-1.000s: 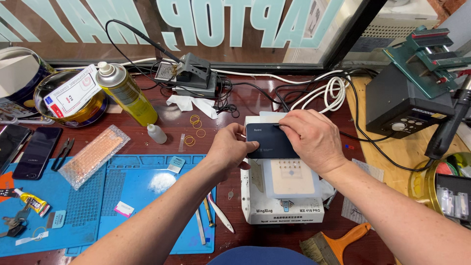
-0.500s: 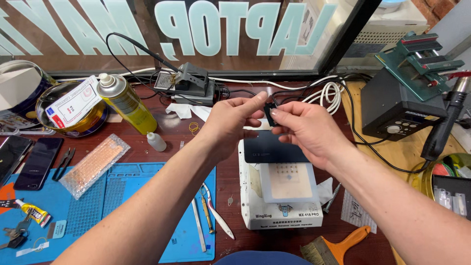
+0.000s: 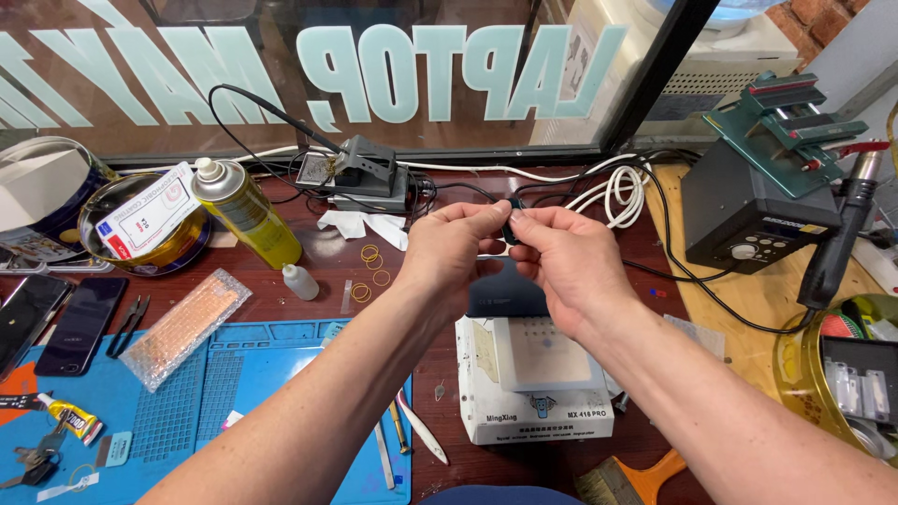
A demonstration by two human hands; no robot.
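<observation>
Dark, small part [image 3: 512, 227], thin and edge-on, pinched between fingertips of both hands, held up in the air above the surface, centre of view; too small to tell what kind. Left hand [image 3: 447, 251] closed in a pinch, thumb and forefinger on the part's left side, other fingers curled. Right hand [image 3: 568, 265] same, thumb and forefinger tips on the part's right side. The two hands almost touch at the fingertips.

Below the hands, nearer: a white box-shaped heating unit [image 3: 533, 383] with a pale square plate on top and a dark flat slab at its far edge. Right of it a wooden board, then a black station box [image 3: 753, 220] with a green clamp jig on top and a hot-air handle [image 3: 842, 243] leaning beside it. Far behind the hands, a soldering-iron stand [image 3: 360, 173] with black cable, and a coil of white cable [image 3: 617, 192] to its right. Left of the hands: rubber bands [image 3: 369, 271] loose on the dark red surface [image 3: 271, 290], a small white bottle [image 3: 299, 281], a yellow spray can [image 3: 245, 211]. Near left a blue work mat [image 3: 187, 402], bubble-wrapped copper-coloured piece [image 3: 184, 327], tweezers [image 3: 412, 430] at the mat's right edge. Far left two dark phones [image 3: 56, 323] lying flat. A brush with orange handle [image 3: 627, 479] at the near edge.
</observation>
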